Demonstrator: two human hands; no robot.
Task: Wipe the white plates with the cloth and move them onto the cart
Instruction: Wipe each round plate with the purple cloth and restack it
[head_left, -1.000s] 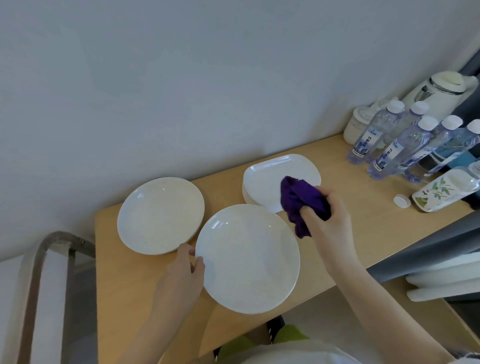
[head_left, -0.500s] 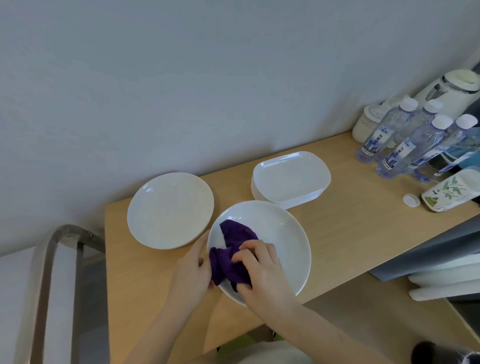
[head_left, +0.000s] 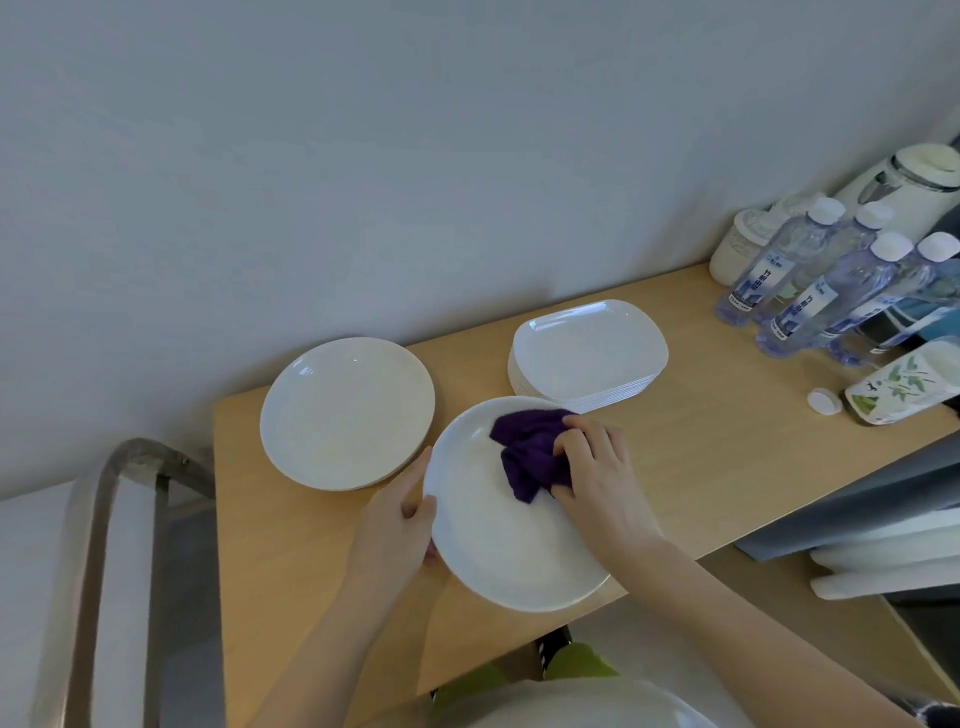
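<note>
A: Where is the plate (head_left: 498, 540)?

B: On the near edge of the table (head_left: 701, 467), its front rim hanging a little over that edge. It is round and white.

A: And the hands?

B: The left hand (head_left: 397, 525) grips the plate's left rim, thumb on top, fingers curled under. The right hand (head_left: 597, 478) is bunched round the purple cloth (head_left: 530, 452) and presses it onto the plate's far right part.

A: What else lies near the plate?

B: Just beyond its left rim, a stack of round plates (head_left: 347, 413). Beyond its far rim, almost touching it, a stack of oblong white plates (head_left: 589, 351).

A: Farther right of the plate?

B: Well apart from it, water bottles (head_left: 810, 291) with white caps stand by the wall. A white kettle (head_left: 909, 192) and a pale jar (head_left: 740, 249) stand behind them. Nearer than the bottles, a leaf-printed container (head_left: 904, 387) lies on its side, with a loose white cap (head_left: 823, 401) just beside it.

A: Left of the plate?

B: A metal rail (head_left: 98, 545), off the table's left end.
</note>
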